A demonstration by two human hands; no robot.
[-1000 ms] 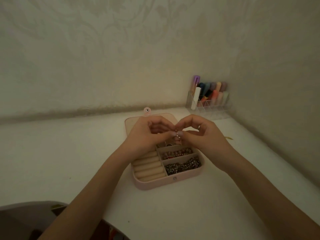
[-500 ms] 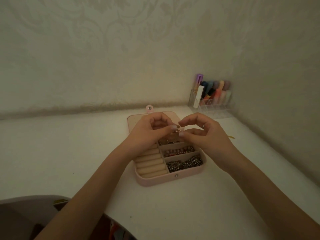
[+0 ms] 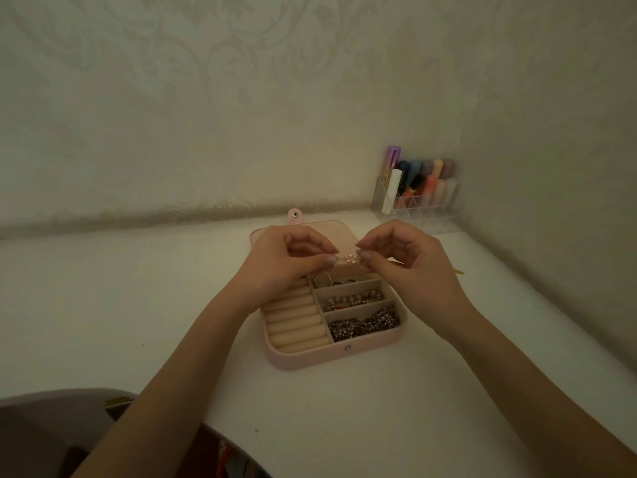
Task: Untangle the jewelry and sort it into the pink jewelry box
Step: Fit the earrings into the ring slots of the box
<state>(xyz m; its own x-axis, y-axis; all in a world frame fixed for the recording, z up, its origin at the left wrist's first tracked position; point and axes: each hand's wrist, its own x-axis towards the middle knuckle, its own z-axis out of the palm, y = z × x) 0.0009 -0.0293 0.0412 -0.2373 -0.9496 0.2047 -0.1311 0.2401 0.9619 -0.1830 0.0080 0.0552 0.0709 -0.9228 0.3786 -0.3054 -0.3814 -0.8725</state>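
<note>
The pink jewelry box [image 3: 310, 358] lies open on the white table, lid folded back toward the wall. Its left side has cream ring rolls [image 3: 294, 319]. The right side has three compartments: rings [image 3: 332, 280] at the back, a beaded bracelet [image 3: 351, 300] in the middle, a dark sparkly chain [image 3: 365, 324] at the front. Above the box's back part, my left hand [image 3: 286, 262] and my right hand [image 3: 410, 260] each pinch one end of a small gold chain piece [image 3: 348, 258] stretched between the fingertips.
A clear organiser [image 3: 418, 191] with coloured tubes stands in the back right corner against the wall. A small yellow scrap [image 3: 458, 270] lies right of my right hand. A dark rounded object [image 3: 51, 429] sits at the lower left, past the table's front edge.
My hands have drawn slightly apart and risen a little over the box, so a short length of the gold piece now shows between the fingertips.
</note>
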